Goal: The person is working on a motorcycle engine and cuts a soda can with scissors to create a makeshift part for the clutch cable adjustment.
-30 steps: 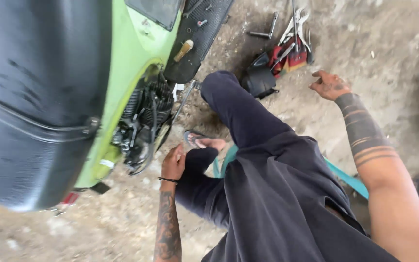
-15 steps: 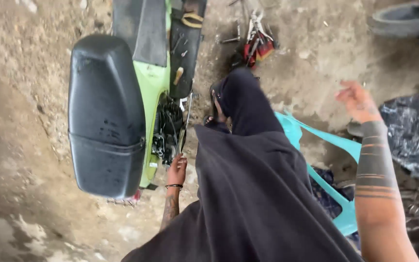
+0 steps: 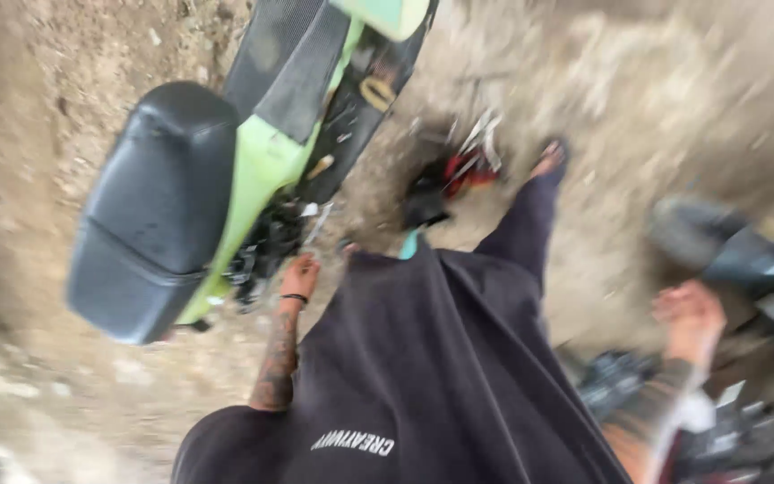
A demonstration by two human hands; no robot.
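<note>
Bare dirt ground (image 3: 64,394). Left hand (image 3: 300,274), grip state indiscernible through blur, hangs beside the green motorcycle (image 3: 262,170) with its black seat (image 3: 150,211). Right hand (image 3: 692,314) loosely curled, grasping nothing, above dark clutter (image 3: 620,385).

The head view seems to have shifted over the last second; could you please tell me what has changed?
The view has pulled up and away: the green motorcycle now shows its whole black seat, where before it filled the left edge. The right hand has come off the ground by the tools and hangs free. The left hand stays by the engine, nothing visibly in its grip.
</note>
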